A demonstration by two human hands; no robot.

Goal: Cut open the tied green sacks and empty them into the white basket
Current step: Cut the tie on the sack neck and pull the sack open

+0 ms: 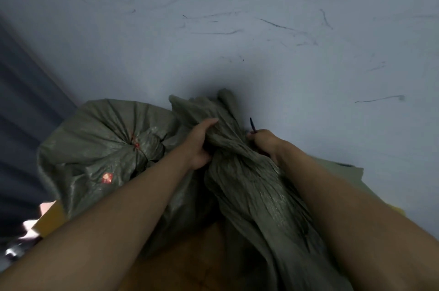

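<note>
A green woven sack (256,195) stands in front of me with its neck bunched together. My left hand (202,143) grips that gathered neck from the left. My right hand (261,142) is on the right side of the neck and holds a thin dark tool (252,125) whose tip sticks up above the fingers. To the left, a second green sack (102,145) is tied shut with a reddish string (135,142). The white basket is not in view.
A scuffed pale wall (237,29) rises right behind the sacks. A dark blue panel (21,124) runs down the left edge. A yellow-brown box edge (51,219) shows at lower left, and brown floor (190,255) lies between my arms.
</note>
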